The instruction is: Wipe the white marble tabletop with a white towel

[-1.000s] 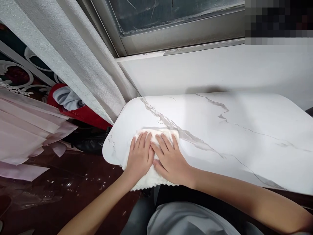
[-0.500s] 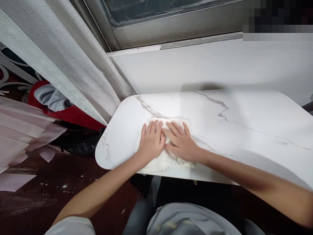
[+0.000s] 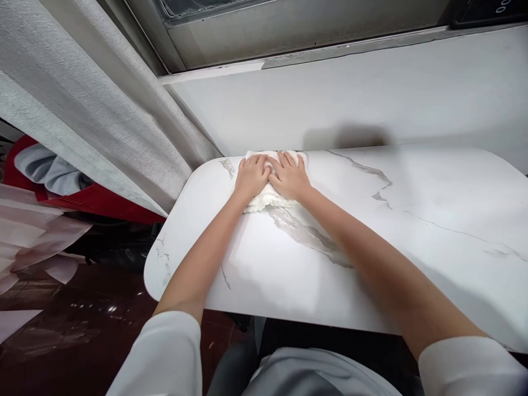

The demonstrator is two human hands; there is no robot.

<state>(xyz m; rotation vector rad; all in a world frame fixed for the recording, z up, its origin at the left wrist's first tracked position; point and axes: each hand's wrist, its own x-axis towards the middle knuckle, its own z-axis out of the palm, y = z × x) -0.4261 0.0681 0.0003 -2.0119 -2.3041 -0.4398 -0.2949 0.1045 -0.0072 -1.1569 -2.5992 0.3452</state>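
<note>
Where table (image 3: 412, 247) meets wall, left hand (image 3: 251, 177) and right hand (image 3: 291, 178) press cloth (image 3: 264, 199).

My one camera sits on my head and looks forward and down along my stretched arms, over the near edge of the white marble table (image 3: 412, 231) to its far edge at the wall under the window frame (image 3: 289, 27), with the grey curtain (image 3: 82, 110) at my left.
</note>
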